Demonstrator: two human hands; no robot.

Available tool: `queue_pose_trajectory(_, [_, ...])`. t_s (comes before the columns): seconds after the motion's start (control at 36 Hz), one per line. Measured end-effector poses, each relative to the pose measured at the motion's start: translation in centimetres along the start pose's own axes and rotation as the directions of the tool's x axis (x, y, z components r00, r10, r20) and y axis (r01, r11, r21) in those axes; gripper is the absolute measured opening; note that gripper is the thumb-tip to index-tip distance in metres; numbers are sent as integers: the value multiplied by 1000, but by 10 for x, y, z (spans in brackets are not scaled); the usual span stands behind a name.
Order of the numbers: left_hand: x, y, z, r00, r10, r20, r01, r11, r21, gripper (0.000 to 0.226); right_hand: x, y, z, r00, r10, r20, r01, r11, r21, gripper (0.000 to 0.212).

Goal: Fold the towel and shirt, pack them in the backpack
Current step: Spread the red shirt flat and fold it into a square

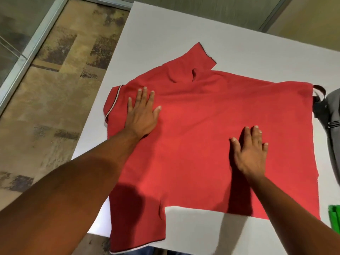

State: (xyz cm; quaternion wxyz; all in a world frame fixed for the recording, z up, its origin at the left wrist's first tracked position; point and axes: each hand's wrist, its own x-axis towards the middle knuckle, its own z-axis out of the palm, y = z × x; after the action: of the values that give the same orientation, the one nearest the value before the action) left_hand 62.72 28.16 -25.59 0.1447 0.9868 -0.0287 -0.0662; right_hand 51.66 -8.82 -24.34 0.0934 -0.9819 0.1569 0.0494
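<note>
White table (pixel 239 43) — flat hands on shirt (pixel 202 116)

Red shirt (pixel 202 135), white table (pixel 184 34), grey backpack (pixel 331 115)

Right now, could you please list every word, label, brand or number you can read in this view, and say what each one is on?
None: no readable text shows anywhere in this view.
Red shirt: plain cloth, with no print or tag showing.
Grey backpack: only partly in view at the right edge, with no logo or lettering visible.
Green item: only a sliver shows, with no markings.
White table: bare of writing.
</note>
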Motion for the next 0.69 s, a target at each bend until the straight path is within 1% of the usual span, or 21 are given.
queue_pose_trajectory(0.06, [11,-3,3,999,-37,14,37,999,8,69,17,5,-1,1000,27,-2,-27,1000,2,73])
queue_pose_trajectory(0.19, [31,-9,1,998,-63,-13,63,998,7,69,54,9,3,999,43,8,-43,999,5,77])
queue_pose_trajectory(0.33, [43,-14,-2,997,-66,-44,67,997,23,68,72,7,10,998,23,-62,-24,1000,-20,81])
queue_pose_trajectory(0.44, [51,-17,-2,995,-69,-70,73,996,57,66,79,4,12,996,27,-84,-28,999,-22,82])
queue_pose_trajectory(0.5, [52,-17,-3,994,-70,-79,75,995,60,65,81,3,13,997,26,-79,-27,1000,-6,82])
queue_pose_trajectory(0.58, [55,-20,-4,994,-70,-88,76,995,68,65,86,3,10,997,15,-75,-10,998,65,81])
queue_pose_trajectory(0.64, [57,-20,-6,994,-73,-84,78,995,64,65,95,7,4,994,14,-111,-2,994,106,79])
queue_pose_trajectory(0.69, [59,-15,-8,990,-110,-85,114,992,47,64,109,12,-3,988,25,-149,-6,991,131,78])
